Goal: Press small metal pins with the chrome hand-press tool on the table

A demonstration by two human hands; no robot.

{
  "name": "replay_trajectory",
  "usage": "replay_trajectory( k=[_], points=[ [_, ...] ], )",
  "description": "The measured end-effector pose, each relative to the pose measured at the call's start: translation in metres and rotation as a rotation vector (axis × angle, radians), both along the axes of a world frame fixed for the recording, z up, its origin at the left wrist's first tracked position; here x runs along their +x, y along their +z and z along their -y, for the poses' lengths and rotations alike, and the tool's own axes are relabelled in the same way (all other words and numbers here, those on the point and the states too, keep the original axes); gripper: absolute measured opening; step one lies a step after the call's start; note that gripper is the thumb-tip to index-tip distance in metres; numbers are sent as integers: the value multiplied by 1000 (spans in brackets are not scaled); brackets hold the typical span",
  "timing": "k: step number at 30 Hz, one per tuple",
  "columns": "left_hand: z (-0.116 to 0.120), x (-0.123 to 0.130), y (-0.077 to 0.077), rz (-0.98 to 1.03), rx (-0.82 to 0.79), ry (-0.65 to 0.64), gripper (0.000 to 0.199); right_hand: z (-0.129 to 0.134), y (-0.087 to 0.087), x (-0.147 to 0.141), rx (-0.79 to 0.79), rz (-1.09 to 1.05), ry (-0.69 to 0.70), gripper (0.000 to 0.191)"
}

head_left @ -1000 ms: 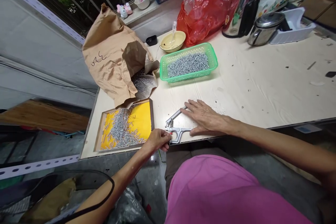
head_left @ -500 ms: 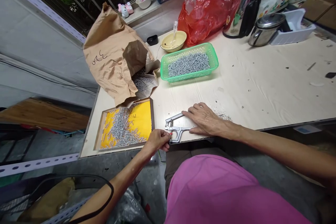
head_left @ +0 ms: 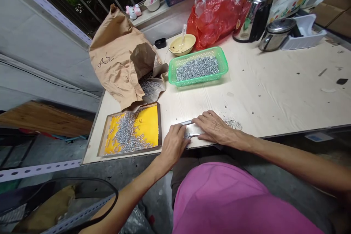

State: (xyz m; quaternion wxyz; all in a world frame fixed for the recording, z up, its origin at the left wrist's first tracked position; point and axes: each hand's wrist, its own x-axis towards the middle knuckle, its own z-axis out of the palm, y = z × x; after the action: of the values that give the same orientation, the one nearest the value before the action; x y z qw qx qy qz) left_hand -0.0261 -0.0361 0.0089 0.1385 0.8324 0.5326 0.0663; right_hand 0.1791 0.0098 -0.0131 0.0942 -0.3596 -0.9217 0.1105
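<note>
A silver plier-like hand tool (head_left: 194,135) with two spread handles lies near the table's front edge. My right hand (head_left: 213,127) grips its handle ends, fingers on the upper one and thumb by the lower. Over the tool's head end, my left hand (head_left: 174,140) is curled, hiding the spring and jaws. Whether a small part sits under those fingers cannot be seen. Left of it stands a shallow tray (head_left: 159,124) with a yellow bottom, holding a heap of small silver metal pins (head_left: 127,131).
A green basket (head_left: 199,80) of similar metal pins stands behind the hands. An open brown paper bag (head_left: 117,55) spills more beside the tray. Farther back are a yellow bowl (head_left: 189,44), a red plastic bag (head_left: 216,18), a kettle (head_left: 253,14) and a metal pot (head_left: 274,38).
My left hand has moved up and right from the tool's lower front onto its head, covering it. My right hand keeps its hold on the handles. The view has shifted slightly.
</note>
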Motion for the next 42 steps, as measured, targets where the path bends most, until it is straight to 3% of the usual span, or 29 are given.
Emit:
replay_trajectory(
  k=[3, 8, 13, 16, 20, 27, 33, 39, 42],
  points=[
    [-17, 12, -8, -7, 12, -147, 52, 1, -2, 0, -21, -15, -24, 46],
    [-34, 15, -9, -91, -42, -232, 59, 7, -6, 14, -17, -58, -57, 78],
    [-38, 22, -2, -187, -57, -254, 68, 13, -4, 25, -45, -68, -100, 58],
    [-42, 32, 1, -204, -73, -301, 66, 13, -5, 26, -64, -101, -92, 57],
    [-48, 38, 5, -257, -93, -364, 51, 11, -4, 27, -62, -114, -145, 55],
    [-51, 35, 1, -237, -93, -423, 19, 18, 0, 23, -32, -101, -122, 22],
    [-49, 34, -14, -205, -46, -424, 14, 16, -16, 15, -20, -117, -49, 26],
    [-44, 31, -14, -175, -24, -365, 14, 16, -17, 16, 3, -83, -79, 23],
    [-33, 28, -14, -108, 15, -307, 32, 15, -13, 25, -11, -116, -103, 37]
  ],
)
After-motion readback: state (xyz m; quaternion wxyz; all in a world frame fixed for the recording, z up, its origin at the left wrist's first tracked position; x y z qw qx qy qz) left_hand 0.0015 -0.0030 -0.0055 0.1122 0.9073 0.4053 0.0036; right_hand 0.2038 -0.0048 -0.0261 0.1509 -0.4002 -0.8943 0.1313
